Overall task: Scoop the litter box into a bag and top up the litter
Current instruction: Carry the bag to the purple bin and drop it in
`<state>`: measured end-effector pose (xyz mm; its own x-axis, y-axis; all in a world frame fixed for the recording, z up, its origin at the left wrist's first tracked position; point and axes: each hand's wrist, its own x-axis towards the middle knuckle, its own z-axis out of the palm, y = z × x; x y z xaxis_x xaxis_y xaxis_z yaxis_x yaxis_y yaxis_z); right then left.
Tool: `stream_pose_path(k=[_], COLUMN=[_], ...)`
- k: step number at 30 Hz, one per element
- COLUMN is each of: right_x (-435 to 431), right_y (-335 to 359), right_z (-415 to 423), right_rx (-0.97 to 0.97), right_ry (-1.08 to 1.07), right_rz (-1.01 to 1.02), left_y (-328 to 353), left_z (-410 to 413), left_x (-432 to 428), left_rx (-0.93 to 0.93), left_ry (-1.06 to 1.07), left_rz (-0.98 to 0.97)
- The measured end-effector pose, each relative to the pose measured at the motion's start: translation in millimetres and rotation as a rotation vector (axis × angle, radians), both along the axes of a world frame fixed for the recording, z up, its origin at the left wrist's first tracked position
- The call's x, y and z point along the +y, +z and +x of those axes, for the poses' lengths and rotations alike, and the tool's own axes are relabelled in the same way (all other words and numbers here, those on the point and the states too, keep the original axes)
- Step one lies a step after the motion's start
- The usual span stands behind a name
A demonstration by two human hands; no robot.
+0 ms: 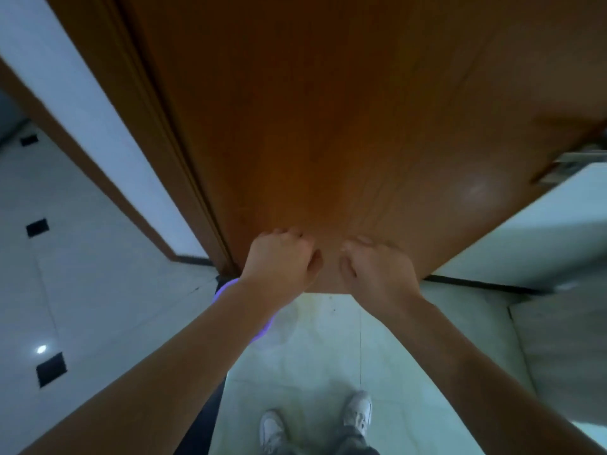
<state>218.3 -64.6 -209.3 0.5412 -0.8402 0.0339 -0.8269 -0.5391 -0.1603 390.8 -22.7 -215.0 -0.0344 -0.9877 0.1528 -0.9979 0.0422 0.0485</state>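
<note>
Forearms stretch to twelve o'clock; left hand (280, 260) and right hand (381, 270), both curled and empty, sit level at the wooden door (328, 110). Litter box and bag are out of sight, likely beyond the door.

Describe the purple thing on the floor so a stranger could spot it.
Find the big brown wooden door. At its bottom left corner, on the pale floor tiles, a curved purple rim peeks from behind the left forearm. Nothing else nearby is purple; the rest of it is hidden.
</note>
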Motion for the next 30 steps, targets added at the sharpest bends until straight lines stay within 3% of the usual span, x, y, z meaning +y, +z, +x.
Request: stream_pose_path(k=[5,15,23,30], right_x=[41.3,85.5,150.1,175.5], right_y=[61.4,129.0,105.7,96.4], right_z=[-66.7,-217.7,-318.0,-377.2], right_rx=[0.032,-0.003,0.022,-0.036], right_ry=[-0.116,-0.397,-0.618,-0.863], right_rz=[-0.067,-0.162,-0.133,-0.168], left_y=[66.7,116.9,109.1,97.5], left_z=[-67.7,-193.4,-331.5,-403.8], left_x=[25.5,20.7,55.1,53.2], left_rx=[-0.017,0.023,0.043,0.072], left_ry=[-0.142,-0.345,-0.589,-0.780], left_rz=[-0.068,-0.145,-0.212,-0.247])
